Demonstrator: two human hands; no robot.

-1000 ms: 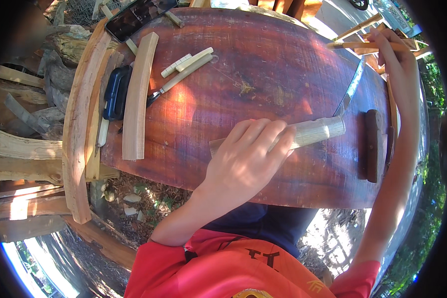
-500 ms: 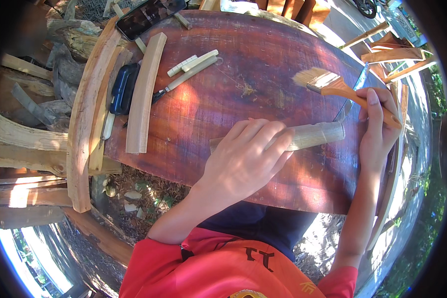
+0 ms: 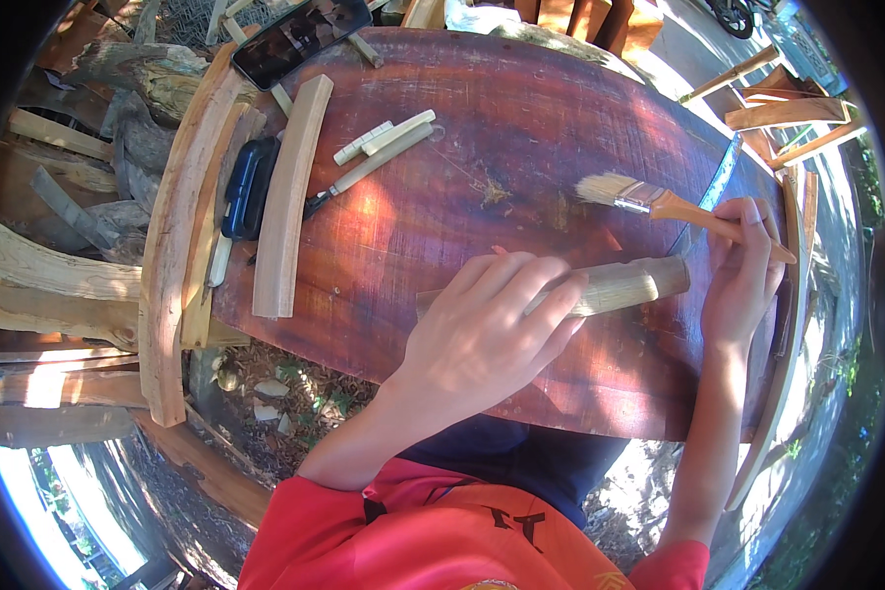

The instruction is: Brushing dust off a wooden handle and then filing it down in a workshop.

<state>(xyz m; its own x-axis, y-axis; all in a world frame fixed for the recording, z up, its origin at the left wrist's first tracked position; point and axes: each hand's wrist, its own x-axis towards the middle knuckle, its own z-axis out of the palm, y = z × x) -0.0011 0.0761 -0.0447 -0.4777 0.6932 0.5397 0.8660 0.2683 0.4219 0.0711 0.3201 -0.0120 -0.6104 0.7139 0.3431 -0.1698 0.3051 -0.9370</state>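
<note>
My left hand (image 3: 492, 315) is closed over a short, pale, bamboo-like piece of wood (image 3: 631, 286) above the near part of the reddish-brown wooden table (image 3: 442, 197). Its right end sticks out past my fingers; the middle is hidden under them. In my right hand (image 3: 742, 261), a flat paintbrush (image 3: 688, 210) is pinched by its orange-brown wooden handle. Its pale bristles point left, beyond the wood piece and apart from it. Behind the brush handle lies a narrow bluish metal strip (image 3: 724, 170), partly covered by my right hand.
On the table's left are a squared wooden bar (image 3: 293, 197), a dark blue case (image 3: 251, 187), a wood-handled tool (image 3: 379, 159) and small pale sticks (image 3: 398, 132). A phone (image 3: 295, 39) leans at the far left. Long planks (image 3: 187, 226) border the left edge.
My right hand and the paintbrush have come slightly nearer to me, and the brush lies more level. My left hand stays on the wood piece. The whole view has shifted a little.
</note>
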